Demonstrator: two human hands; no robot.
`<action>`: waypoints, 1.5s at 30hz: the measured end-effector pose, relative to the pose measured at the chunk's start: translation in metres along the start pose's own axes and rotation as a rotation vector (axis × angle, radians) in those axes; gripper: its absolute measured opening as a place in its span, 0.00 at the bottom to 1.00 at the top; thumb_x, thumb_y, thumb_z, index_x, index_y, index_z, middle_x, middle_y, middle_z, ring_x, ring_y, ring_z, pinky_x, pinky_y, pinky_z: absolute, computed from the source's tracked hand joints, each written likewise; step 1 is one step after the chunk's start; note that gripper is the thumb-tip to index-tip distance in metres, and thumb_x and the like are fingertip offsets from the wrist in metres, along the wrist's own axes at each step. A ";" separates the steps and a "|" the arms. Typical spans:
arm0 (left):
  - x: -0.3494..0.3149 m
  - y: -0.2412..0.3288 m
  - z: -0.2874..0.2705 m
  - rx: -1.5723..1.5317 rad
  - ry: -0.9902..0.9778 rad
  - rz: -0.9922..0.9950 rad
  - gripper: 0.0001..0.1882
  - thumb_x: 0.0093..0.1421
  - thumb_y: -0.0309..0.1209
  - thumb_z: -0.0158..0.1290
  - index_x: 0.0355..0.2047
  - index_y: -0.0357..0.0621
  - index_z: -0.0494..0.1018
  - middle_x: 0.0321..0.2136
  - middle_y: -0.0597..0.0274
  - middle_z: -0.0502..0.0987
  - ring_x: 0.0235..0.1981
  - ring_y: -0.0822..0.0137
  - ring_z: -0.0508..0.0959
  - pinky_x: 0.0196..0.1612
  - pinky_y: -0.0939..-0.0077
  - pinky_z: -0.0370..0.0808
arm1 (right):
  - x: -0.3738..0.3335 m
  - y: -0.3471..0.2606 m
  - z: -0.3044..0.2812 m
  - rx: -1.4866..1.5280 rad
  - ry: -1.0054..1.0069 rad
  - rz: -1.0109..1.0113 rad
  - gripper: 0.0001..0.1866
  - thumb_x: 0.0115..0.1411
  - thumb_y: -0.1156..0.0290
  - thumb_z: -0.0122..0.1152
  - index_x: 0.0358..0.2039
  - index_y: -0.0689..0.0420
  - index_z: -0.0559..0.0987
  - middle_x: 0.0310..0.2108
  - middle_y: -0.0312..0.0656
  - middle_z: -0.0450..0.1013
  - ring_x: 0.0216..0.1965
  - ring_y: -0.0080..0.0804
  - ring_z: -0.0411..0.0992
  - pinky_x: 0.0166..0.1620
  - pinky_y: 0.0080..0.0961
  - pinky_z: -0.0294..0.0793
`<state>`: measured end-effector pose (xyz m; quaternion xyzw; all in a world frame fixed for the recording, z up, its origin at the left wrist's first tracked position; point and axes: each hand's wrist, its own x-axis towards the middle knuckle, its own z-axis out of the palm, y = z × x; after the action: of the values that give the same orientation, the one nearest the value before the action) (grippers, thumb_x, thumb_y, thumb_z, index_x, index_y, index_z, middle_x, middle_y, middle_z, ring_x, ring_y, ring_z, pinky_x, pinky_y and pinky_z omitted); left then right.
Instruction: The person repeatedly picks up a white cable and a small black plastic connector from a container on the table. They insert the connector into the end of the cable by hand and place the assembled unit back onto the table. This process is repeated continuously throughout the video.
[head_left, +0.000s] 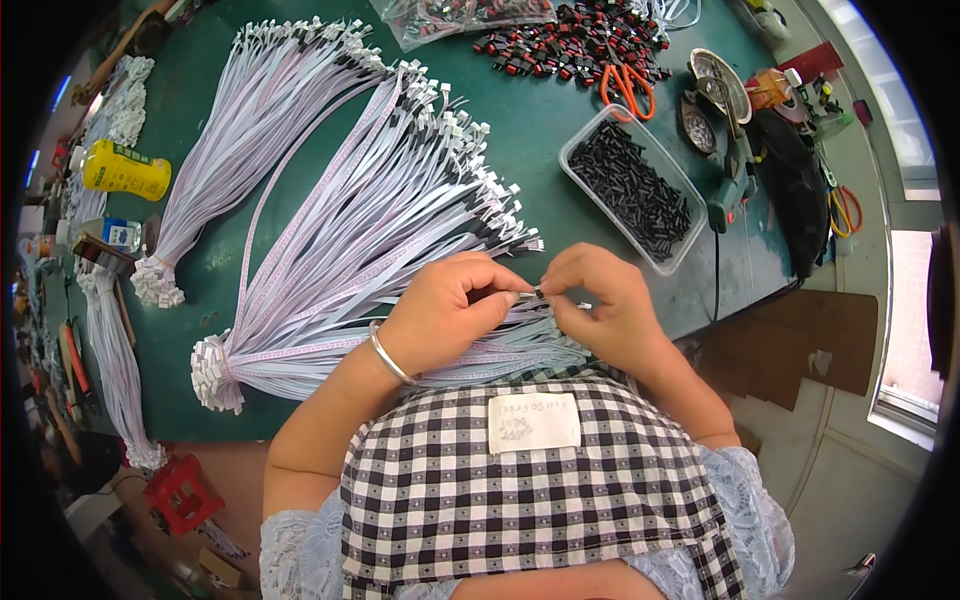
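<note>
My left hand and my right hand meet fingertip to fingertip over the near end of a fanned bundle of flat white cables. The left thumb and forefinger pinch one thin cable close to its end. At the same spot the right fingertips are closed on that cable's end, where a small dark piece shows; its shape is mostly covered. The bundle's left end is gathered into a cluster of white connectors. Many cables at the far side carry black sleeves and white connectors. A silver bangle circles my left wrist.
A clear plastic box of short black tubes stands right. Behind lie orange-handled scissors and piled red-black parts. A green-handled corded tool rests at the table's right edge. A second cable bundle and yellow bottle lie left.
</note>
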<state>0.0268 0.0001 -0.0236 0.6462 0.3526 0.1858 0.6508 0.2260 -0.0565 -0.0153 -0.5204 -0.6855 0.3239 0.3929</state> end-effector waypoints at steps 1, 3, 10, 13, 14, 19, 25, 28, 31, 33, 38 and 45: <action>0.000 0.001 0.000 -0.024 0.002 -0.042 0.08 0.55 0.23 0.52 0.35 0.38 0.78 0.27 0.68 0.72 0.25 0.80 0.69 0.29 0.86 0.66 | 0.000 0.000 0.001 -0.013 0.005 -0.015 0.09 0.43 0.83 0.60 0.27 0.58 0.75 0.28 0.41 0.72 0.32 0.37 0.73 0.36 0.28 0.71; 0.000 0.001 0.001 0.003 0.025 -0.029 0.08 0.56 0.24 0.52 0.35 0.38 0.78 0.27 0.69 0.72 0.25 0.82 0.69 0.28 0.86 0.66 | 0.001 -0.001 0.003 -0.040 0.013 -0.043 0.09 0.43 0.83 0.61 0.27 0.58 0.75 0.29 0.41 0.73 0.32 0.37 0.73 0.36 0.29 0.72; -0.001 0.001 0.003 -0.040 0.083 -0.101 0.05 0.56 0.25 0.53 0.32 0.37 0.76 0.23 0.70 0.73 0.22 0.83 0.68 0.25 0.86 0.65 | -0.001 0.001 0.008 -0.154 0.071 -0.091 0.09 0.43 0.83 0.61 0.27 0.59 0.75 0.29 0.42 0.73 0.32 0.39 0.72 0.35 0.30 0.72; -0.001 0.000 0.004 -0.040 0.099 -0.110 0.05 0.56 0.26 0.54 0.30 0.37 0.75 0.23 0.70 0.73 0.22 0.83 0.68 0.25 0.86 0.66 | -0.001 -0.001 0.008 -0.156 0.060 -0.086 0.09 0.43 0.83 0.61 0.27 0.59 0.75 0.28 0.42 0.73 0.32 0.39 0.72 0.35 0.30 0.72; -0.001 -0.001 0.005 -0.021 0.106 -0.085 0.05 0.56 0.26 0.54 0.30 0.37 0.75 0.23 0.70 0.73 0.22 0.83 0.68 0.25 0.86 0.66 | -0.001 -0.003 0.007 -0.154 0.046 -0.083 0.09 0.43 0.83 0.61 0.27 0.59 0.75 0.28 0.42 0.73 0.32 0.39 0.72 0.35 0.30 0.72; 0.000 -0.008 0.007 0.036 0.139 0.018 0.05 0.56 0.27 0.55 0.29 0.37 0.75 0.23 0.70 0.73 0.23 0.82 0.69 0.26 0.84 0.67 | -0.001 -0.004 0.009 -0.114 0.052 -0.068 0.08 0.44 0.83 0.61 0.27 0.59 0.75 0.28 0.42 0.73 0.31 0.38 0.73 0.34 0.29 0.72; 0.000 -0.004 0.002 0.094 0.075 0.100 0.09 0.55 0.27 0.55 0.36 0.36 0.76 0.25 0.66 0.72 0.26 0.78 0.69 0.30 0.82 0.67 | 0.002 -0.005 0.006 -0.004 0.020 0.016 0.08 0.46 0.83 0.61 0.28 0.59 0.76 0.28 0.42 0.73 0.32 0.36 0.73 0.35 0.27 0.72; -0.001 -0.004 -0.011 0.253 -0.093 0.261 0.13 0.55 0.26 0.54 0.42 0.36 0.75 0.27 0.65 0.71 0.27 0.75 0.69 0.32 0.81 0.67 | 0.001 -0.002 0.006 -0.013 0.027 -0.011 0.07 0.46 0.83 0.61 0.28 0.59 0.76 0.28 0.41 0.73 0.32 0.36 0.73 0.35 0.27 0.72; -0.001 -0.007 -0.020 0.319 -0.126 0.285 0.16 0.54 0.25 0.53 0.45 0.42 0.74 0.25 0.61 0.72 0.27 0.68 0.72 0.31 0.76 0.69 | 0.002 0.001 0.007 -0.032 0.017 -0.056 0.08 0.46 0.83 0.60 0.28 0.59 0.76 0.28 0.41 0.73 0.32 0.36 0.73 0.35 0.27 0.72; -0.002 -0.003 -0.016 0.168 -0.135 0.173 0.17 0.54 0.24 0.53 0.46 0.42 0.73 0.25 0.61 0.73 0.27 0.68 0.73 0.32 0.76 0.70 | 0.003 0.003 0.006 -0.058 -0.012 -0.102 0.08 0.45 0.83 0.60 0.28 0.59 0.76 0.27 0.41 0.72 0.32 0.36 0.72 0.36 0.27 0.72; -0.004 -0.001 -0.012 0.091 -0.077 0.140 0.23 0.52 0.21 0.54 0.50 0.43 0.67 0.25 0.61 0.74 0.25 0.69 0.74 0.32 0.75 0.72 | 0.009 0.007 0.000 0.059 -0.161 -0.027 0.08 0.45 0.82 0.60 0.28 0.59 0.76 0.27 0.41 0.72 0.30 0.35 0.73 0.34 0.26 0.72; -0.003 0.001 -0.006 0.252 0.023 0.210 0.23 0.51 0.19 0.55 0.49 0.43 0.66 0.25 0.62 0.76 0.26 0.70 0.76 0.33 0.79 0.73 | 0.005 0.007 0.005 0.099 -0.158 0.084 0.06 0.47 0.81 0.61 0.28 0.59 0.77 0.28 0.41 0.74 0.29 0.36 0.74 0.33 0.25 0.72</action>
<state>0.0211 0.0021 -0.0217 0.7538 0.3111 0.2142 0.5377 0.2243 -0.0497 -0.0225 -0.5015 -0.6750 0.4138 0.3487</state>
